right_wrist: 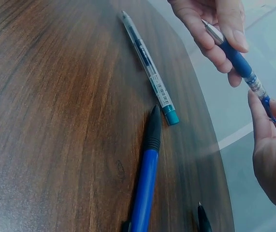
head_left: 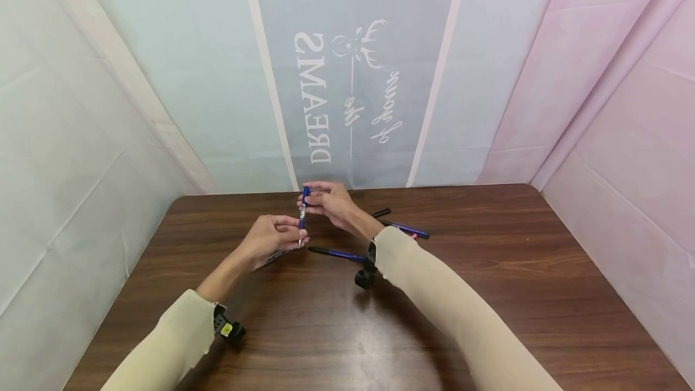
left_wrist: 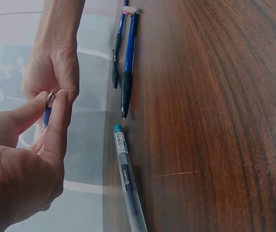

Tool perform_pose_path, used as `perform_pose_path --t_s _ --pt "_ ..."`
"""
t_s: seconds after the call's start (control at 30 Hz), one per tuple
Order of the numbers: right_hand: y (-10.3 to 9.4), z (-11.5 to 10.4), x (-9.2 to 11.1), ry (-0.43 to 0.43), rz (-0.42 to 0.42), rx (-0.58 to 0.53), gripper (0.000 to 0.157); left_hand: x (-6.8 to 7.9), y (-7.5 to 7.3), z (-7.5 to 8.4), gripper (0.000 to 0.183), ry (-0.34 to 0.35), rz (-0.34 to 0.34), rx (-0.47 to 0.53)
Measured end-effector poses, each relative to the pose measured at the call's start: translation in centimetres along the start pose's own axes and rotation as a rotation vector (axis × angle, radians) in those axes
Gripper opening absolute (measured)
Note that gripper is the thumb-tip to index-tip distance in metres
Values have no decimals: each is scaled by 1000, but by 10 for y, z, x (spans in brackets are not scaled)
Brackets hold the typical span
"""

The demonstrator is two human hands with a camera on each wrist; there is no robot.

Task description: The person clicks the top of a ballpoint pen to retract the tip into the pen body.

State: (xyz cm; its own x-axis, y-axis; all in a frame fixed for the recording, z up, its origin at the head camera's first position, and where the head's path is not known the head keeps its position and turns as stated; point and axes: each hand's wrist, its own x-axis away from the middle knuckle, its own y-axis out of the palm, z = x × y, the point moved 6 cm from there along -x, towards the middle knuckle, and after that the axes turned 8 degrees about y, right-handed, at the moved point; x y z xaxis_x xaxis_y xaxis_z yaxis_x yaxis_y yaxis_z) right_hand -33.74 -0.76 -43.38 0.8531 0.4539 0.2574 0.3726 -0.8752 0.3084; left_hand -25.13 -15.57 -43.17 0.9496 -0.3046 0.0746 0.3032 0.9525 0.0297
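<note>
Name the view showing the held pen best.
Right wrist: the held pen appears large, its tip and grip clear. Left wrist shows only the tip end, partly hidden; head shows its length, but small.

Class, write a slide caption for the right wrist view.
Left hand and right hand hold a silver-tipped blue pen; a clear, teal-ended pen lies on the wooden table.
</note>
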Motion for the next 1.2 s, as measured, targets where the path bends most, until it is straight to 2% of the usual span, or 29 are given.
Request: perform_pose_path --t_s 0.37,0.7,1.2 --pt "3 -3 1 -11 12 -21 46 0 -5 -1 44 -9 3 11" --pt "11 -1 0 -6 -4 -7 49 3 -12 -3 39 -12 50 -22" --pt "33 7 -1 13 -33 0 57 22 -27 0 42 3 18 -51"
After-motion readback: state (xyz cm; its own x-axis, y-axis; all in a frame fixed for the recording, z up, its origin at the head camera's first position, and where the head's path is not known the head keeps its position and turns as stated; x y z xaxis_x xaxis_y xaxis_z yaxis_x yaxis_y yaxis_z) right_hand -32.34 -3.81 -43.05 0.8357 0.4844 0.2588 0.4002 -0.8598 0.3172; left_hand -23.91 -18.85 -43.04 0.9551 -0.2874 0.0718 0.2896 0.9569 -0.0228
